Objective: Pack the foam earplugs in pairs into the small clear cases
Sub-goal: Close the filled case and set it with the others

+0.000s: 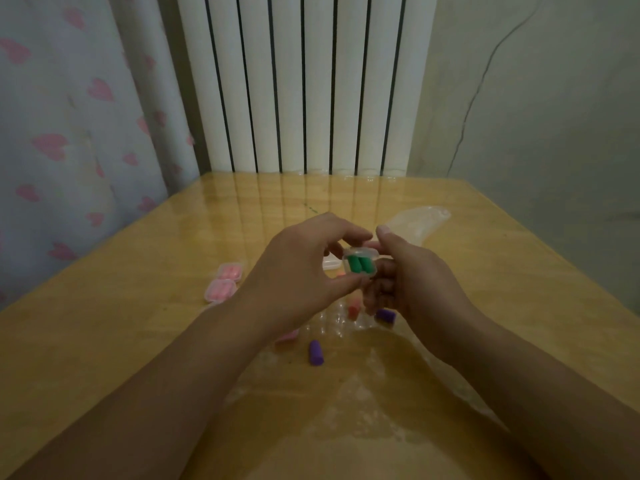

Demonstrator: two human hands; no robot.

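Note:
Both hands hold one small clear case (360, 261) above the table, with two green earplugs (358, 264) side by side inside it. My left hand (304, 271) pinches the case from the left with thumb and fingers. My right hand (408, 271) grips it from the right, thumb on top. Two clear cases with pink earplugs (223, 282) lie on the table to the left. Loose earplugs lie under the hands: a purple one (316, 352), another purple one (385, 315), a red-orange one (353, 308) and a pink one (287, 336). Another clear case (329, 264) shows behind my hands.
A clear plastic bag (415, 223) lies on the wooden table (104, 341) behind my hands, and clear plastic wrap (346, 393) is spread in front. A white radiator (304, 81) and a heart-patterned curtain (69, 133) stand behind the table.

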